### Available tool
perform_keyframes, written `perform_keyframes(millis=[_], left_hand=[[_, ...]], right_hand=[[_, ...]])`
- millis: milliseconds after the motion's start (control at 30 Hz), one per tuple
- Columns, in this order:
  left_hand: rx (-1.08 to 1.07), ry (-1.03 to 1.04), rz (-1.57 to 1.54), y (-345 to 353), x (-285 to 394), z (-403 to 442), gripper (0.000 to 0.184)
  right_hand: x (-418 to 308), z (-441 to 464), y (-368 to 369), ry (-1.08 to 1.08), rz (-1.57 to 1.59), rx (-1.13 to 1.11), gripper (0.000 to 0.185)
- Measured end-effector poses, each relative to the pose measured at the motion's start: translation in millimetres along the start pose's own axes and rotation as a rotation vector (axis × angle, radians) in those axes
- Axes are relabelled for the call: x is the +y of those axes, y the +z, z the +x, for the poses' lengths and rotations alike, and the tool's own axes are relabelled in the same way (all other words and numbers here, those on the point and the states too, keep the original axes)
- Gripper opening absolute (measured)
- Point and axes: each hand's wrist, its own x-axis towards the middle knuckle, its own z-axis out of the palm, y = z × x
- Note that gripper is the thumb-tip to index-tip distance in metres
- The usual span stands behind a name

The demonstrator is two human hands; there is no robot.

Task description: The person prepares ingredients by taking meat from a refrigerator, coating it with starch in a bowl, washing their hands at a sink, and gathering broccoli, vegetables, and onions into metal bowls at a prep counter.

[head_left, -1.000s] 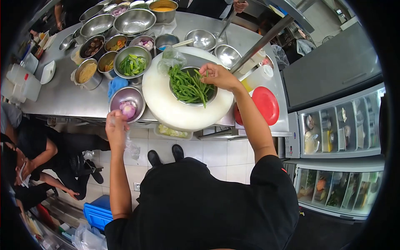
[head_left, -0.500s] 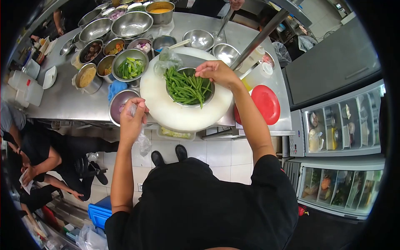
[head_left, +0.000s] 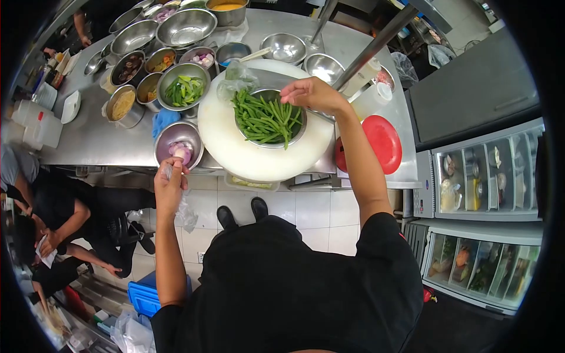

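My left hand point(head_left: 169, 187) is closed on a crumpled clear plastic bag point(head_left: 187, 216), which hangs below the fingers. It is just in front of a metal bowl point(head_left: 196, 135) with peeled purple onions point(head_left: 180, 153) in it. My right hand point(head_left: 315, 95) is over the right rim of another metal bowl, its fingers loosely apart and nothing visible in them. Green beans point(head_left: 262, 117) fill that bowl, which stands on a round white cutting board point(head_left: 220, 144). Behind the beans lies another clear plastic bag point(head_left: 235, 79). A wide blade point(head_left: 321, 119) shows partly beneath my right wrist.
Bowls and pots of ingredients crowd the left back, including cut green vegetables point(head_left: 184, 91). A red lid point(head_left: 382, 144) lies at the right, near a metal post point(head_left: 376, 47). Glass-door fridges point(head_left: 485, 173) stand to the right. Other people point(head_left: 70, 215) are at the left.
My left hand has moved left and down with the plastic bag, uncovering the onions. My right hand has shifted slightly right and up, its fingers loosened from a pinch.
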Motion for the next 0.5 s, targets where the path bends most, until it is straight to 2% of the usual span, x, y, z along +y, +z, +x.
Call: perform_keyframes(millis=[33,167,400,433,500], left_hand=[[-0.004,0.005,-0.011,-0.8,0.8,0.4,0.018],[-0.025,0.045,-0.025,-1.3,4.3,5.6,0.018],[-0.015,0.061,-0.044,-11.3,3.5,9.5,0.015],[-0.015,0.057,-0.05,-12.4,1.9,9.4,0.015],[-0.009,0.045,-0.057,-18.3,-2.5,7.7,0.015]], right_hand=[[-1.8,0.7,0.3,-0.017,-0.037,-0.012,0.022],[-14.8,24.3,-1.6,-0.092,-0.266,0.199,0.022],[-36.2,49.4,0.3,-0.093,-0.545,0.177,0.017],[-38.3,44.9,-1.9,-0.139,-0.689,0.132,0.015],[-43.4,35.7,3.5,-0.007,-0.927,0.064,0.02]])
